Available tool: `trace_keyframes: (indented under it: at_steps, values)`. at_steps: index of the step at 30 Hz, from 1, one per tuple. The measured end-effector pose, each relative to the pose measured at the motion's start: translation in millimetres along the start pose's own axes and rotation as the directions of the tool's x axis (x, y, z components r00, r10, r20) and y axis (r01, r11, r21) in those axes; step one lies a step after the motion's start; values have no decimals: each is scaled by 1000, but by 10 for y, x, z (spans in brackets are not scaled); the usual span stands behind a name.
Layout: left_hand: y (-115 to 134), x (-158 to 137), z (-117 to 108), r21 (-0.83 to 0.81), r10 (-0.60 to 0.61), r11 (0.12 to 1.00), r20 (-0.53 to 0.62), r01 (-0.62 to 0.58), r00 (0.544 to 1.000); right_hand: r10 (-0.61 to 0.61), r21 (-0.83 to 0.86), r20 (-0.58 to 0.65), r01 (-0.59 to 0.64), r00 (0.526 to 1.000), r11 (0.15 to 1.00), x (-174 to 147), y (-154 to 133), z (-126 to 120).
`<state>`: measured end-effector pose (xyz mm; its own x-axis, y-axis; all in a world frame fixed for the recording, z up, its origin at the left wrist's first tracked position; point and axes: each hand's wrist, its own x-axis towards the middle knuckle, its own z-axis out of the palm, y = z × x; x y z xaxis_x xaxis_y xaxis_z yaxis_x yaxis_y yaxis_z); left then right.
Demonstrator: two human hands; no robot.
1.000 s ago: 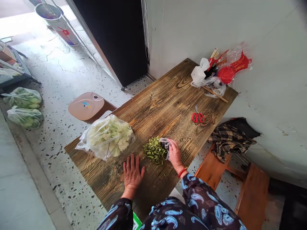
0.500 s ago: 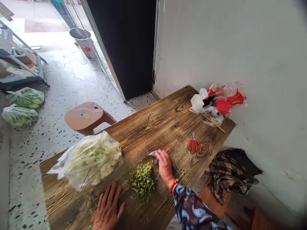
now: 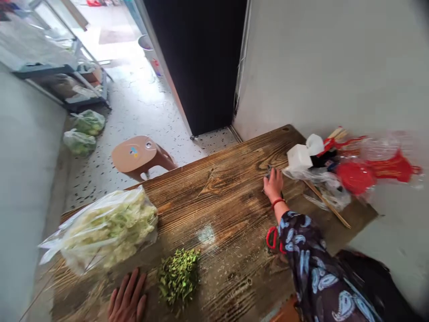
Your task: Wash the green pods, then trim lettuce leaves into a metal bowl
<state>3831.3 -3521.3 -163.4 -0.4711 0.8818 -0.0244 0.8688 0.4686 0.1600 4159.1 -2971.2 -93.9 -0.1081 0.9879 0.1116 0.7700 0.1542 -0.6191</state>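
My left hand [image 3: 128,297] lies flat on the wooden table [image 3: 231,197] near its front edge, fingers stretched out and nothing in it. Just right of it is a heap of chopped green vegetable [image 3: 179,277]. My right hand [image 3: 273,183] reaches toward the far right part of the table, its fingers closed around a small dark grey thing I cannot make out. Red-handled scissors [image 3: 273,239] lie below that arm, partly covered by the patterned sleeve [image 3: 311,259].
A clear bag of pale cauliflower [image 3: 110,226] rests on the table's left. At the right end are a white box [image 3: 299,157], red plastic packaging [image 3: 357,176] and a wooden stick [image 3: 330,205]. A brown stool [image 3: 136,154] stands beyond the table; bagged greens [image 3: 80,142] sit on the floor.
My right hand has moved from beside the chopped heap to the far right, near the white box. The view has shifted. A pale shiny patch now shows on the table; my left hand stays flat.
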Motion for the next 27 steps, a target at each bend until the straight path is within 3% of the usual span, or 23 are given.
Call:
trace_keyframes:
  at_steps: [2, 3, 4, 6, 7, 8, 10, 12, 14, 16, 18, 20, 22, 25, 27]
  values:
    - [54, -9, -44, 60, -39, 998, 31, 37, 999, -169, -32, 126, 174, 978, 984, -457, -352, 503]
    - [66, -17, -65, 87, -49, 995, 44, 45, 998, -270, -7, 212, 278, 939, 961, -762, -551, 715]
    - [67, -28, -82, 115, -53, 992, 59, 46, 997, -366, 53, 288, 367, 885, 929, -1067, -737, 877]
    - [41, -58, -108, 155, -20, 988, 66, 10, 998, -556, 255, 399, 494, 729, 831, -1512, -1007, 1030]
    - [18, -75, -114, 165, 7, 986, 53, -16, 999, -628, 354, 412, 519, 660, 778, -1586, -1072, 1036]
    - [-6, -93, -116, 167, 38, 985, 32, -43, 999, -672, 426, 404, 523, 621, 738, -1540, -1092, 1015]
    - [-51, -125, -111, 155, 79, 985, -15, -75, 997, -663, 431, 311, 521, 681, 737, -1121, -1036, 962]
    - [-81, -151, -102, 125, 76, 990, -47, -70, 996, -548, 272, 197, 492, 813, 827, -476, -947, 985]
    - [-100, -173, -103, 90, 57, 995, -50, -53, 997, -442, 62, 164, 438, 882, 897, 70, -932, 1142]
    - [-120, -194, -118, 65, 55, 996, -33, -53, 998, -352, -143, 125, 368, 928, 919, 267, -1061, 1416]
    - [-147, -218, -145, 60, 66, 996, -8, -65, 998, -374, -247, 156, 402, 914, 882, 48, -1325, 1726]
    - [-177, -246, -176, 64, 69, 995, 17, -70, 997, -478, -222, 287, 543, 830, 810, -476, -1635, 1968]
    - [-204, -279, -201, 61, 70, 996, 35, -72, 997, -574, -121, 418, 669, 704, 733, -1115, -1862, 2074]
    - [-235, -331, -209, 34, 74, 997, 40, -75, 996, -649, 21, 509, 746, 565, 665, -1931, -1920, 1979]
    - [-249, -369, -195, 7, 66, 998, 34, -66, 997, -685, 125, 569, 775, 456, 620, -2256, -1871, 1808]
